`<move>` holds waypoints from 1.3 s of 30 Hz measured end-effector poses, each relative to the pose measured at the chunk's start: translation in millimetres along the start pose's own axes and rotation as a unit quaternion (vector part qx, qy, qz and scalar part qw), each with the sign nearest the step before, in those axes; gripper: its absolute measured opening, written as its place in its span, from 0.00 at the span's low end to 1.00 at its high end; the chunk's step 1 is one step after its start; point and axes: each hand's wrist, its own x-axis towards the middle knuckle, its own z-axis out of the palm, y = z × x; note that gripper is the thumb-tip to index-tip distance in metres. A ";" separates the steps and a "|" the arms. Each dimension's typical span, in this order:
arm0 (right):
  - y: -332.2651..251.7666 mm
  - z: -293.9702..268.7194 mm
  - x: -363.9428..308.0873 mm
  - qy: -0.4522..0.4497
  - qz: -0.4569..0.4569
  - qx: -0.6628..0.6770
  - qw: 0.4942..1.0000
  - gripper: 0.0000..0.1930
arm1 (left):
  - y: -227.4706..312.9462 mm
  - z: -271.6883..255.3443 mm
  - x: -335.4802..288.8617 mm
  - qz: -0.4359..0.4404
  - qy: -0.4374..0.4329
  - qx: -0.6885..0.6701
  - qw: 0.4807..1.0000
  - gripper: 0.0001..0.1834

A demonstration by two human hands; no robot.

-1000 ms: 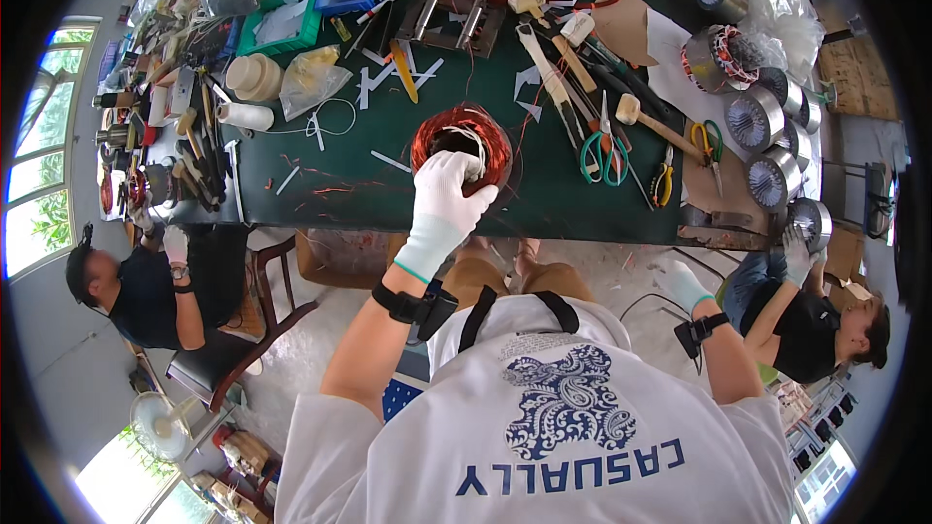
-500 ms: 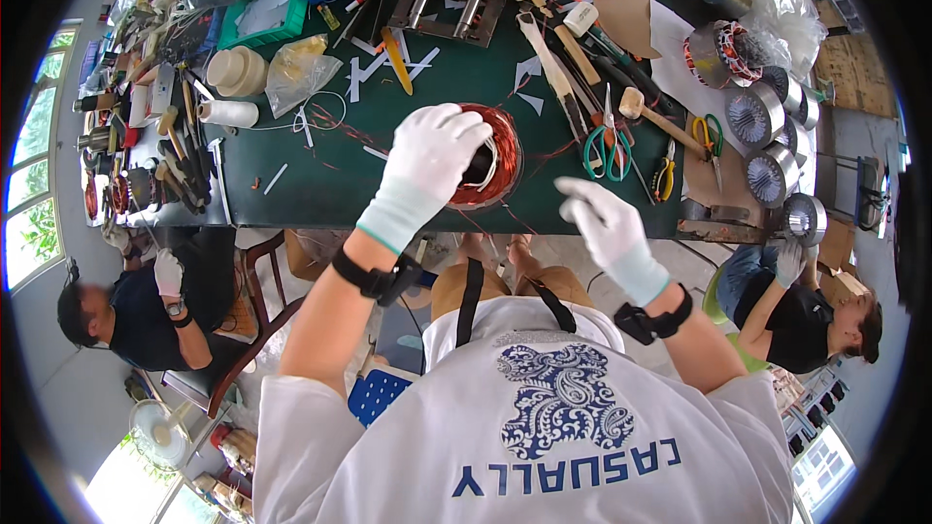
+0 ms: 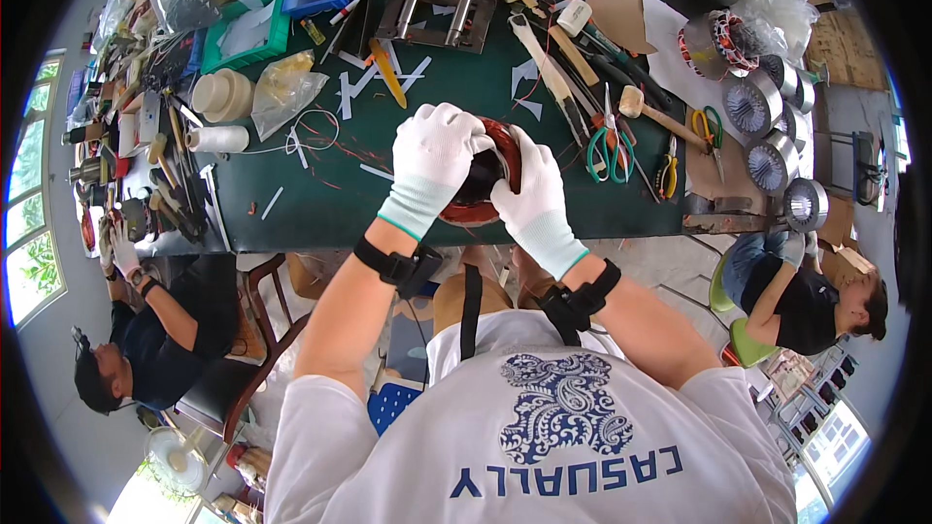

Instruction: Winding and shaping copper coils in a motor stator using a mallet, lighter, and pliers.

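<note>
Brought against the wound ring (image 3: pixel 472 214) is the right hand (image 3: pixel 534 192), which half a second earlier is held in the air, apart from it. At the left, the hands of a co-worker (image 3: pixel 160 359) are also brought closer together. On the dark green table (image 3: pixel 330 213), near the front edge, the ring is placed between both white-gloved hands. It is wound in copper-red wire, with a dark opening in its middle; much of its rim is hidden. Its left side is gripped by the left hand (image 3: pixel 435 153), the fingers (image 3: pixel 468 126) curled over the rim; its right side is clasped by the right. Green-handled scissors (image 3: pixel 609 127) are laid to the right, and a thin white strip (image 3: pixel 377 173) is seen just to the left.
</note>
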 end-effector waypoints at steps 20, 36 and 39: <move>267.6 -135.0 -171.9 -0.223 0.270 -0.095 0.932 0.22 | 100.6 28.3 -51.3 -0.136 -0.050 0.105 0.984 0.21; 138.7 -78.5 123.9 -0.325 0.031 -0.345 0.880 0.30 | 53.8 -13.0 -72.4 0.071 -0.037 -0.002 0.997 0.22; 154.1 -114.5 134.1 -0.308 0.125 -0.006 0.943 0.23 | 65.2 -8.0 -71.2 -0.027 -0.048 -0.006 0.998 0.20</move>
